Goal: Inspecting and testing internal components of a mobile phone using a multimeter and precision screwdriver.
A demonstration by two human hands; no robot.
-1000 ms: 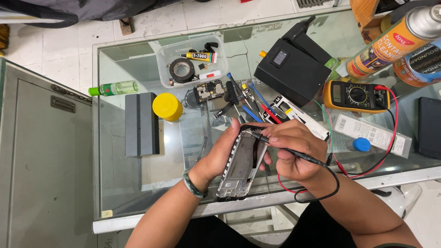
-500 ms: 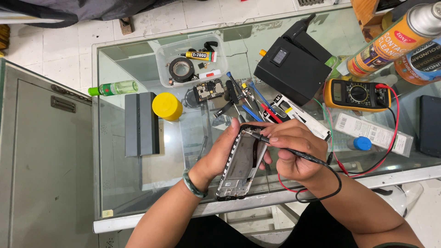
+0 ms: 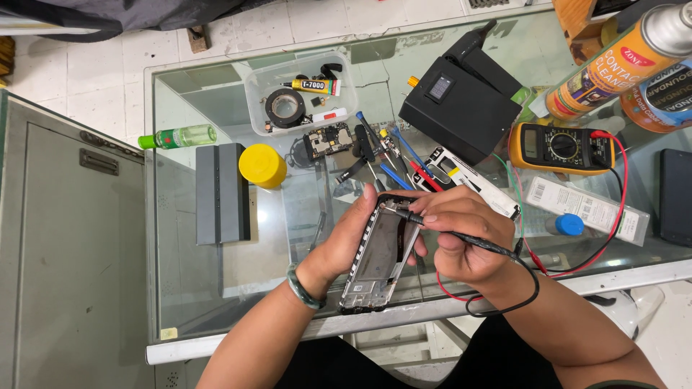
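My left hand (image 3: 344,243) grips an opened phone frame (image 3: 380,258) from its left side, holding it tilted above the glass table's (image 3: 216,288) front edge. My right hand (image 3: 467,238) holds a black meter probe (image 3: 425,220) like a pen, its tip touching the upper end of the frame. Black and red leads (image 3: 533,270) run from the hand to a yellow multimeter (image 3: 561,148) at the right. A green bracelet (image 3: 301,288) sits on my left wrist.
Behind the hands lie a circuit board (image 3: 329,140), screwdrivers (image 3: 386,155) and tweezers. A clear tray (image 3: 301,94) holds tape and a glue tube. A yellow cap (image 3: 262,165), grey box (image 3: 222,193), black box (image 3: 461,97), spray cans (image 3: 613,61) and green bottle (image 3: 176,136) stand around.
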